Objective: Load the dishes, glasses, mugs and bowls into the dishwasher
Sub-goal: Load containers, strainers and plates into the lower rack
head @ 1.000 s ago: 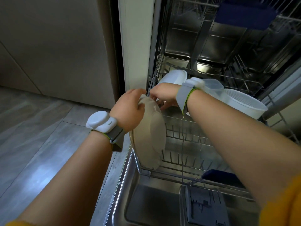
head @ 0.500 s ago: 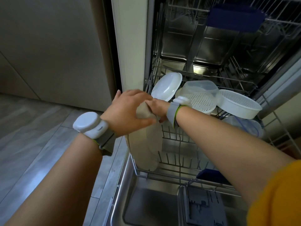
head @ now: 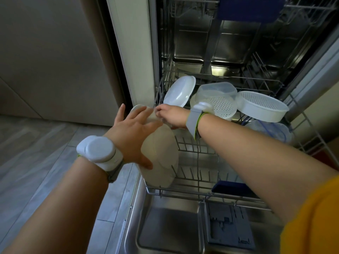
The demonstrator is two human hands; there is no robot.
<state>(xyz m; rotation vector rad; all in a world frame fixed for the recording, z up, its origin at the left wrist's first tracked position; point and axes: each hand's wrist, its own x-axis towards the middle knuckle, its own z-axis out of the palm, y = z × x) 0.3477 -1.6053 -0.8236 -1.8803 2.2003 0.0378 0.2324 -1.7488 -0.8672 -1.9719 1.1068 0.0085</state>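
Observation:
Beige plates (head: 162, 153) stand on edge in the tines at the left end of the pulled-out lower rack (head: 194, 194). My left hand (head: 131, 138) lies spread over their near face, fingers straight and the thumb touching the front plate low down. My right hand (head: 171, 117) reaches across from the right. Its curled fingertips pinch the top rim of a plate just behind my left fingers. How many plates stand there is hidden by my hands.
At the back of the rack sit a white bowl (head: 180, 92), a clear container (head: 217, 89) over a perforated strainer (head: 222, 108), a white colander (head: 262, 107) and a clear lid (head: 271, 133). A blue basket (head: 233, 186) sits front right. The open door (head: 165, 228) lies below; cabinet and tiled floor lie left.
My left hand has let go of the plate's rim and spread flat over its face. The plate has dropped lower into the rack's left tines. My right hand stays at the top rim.

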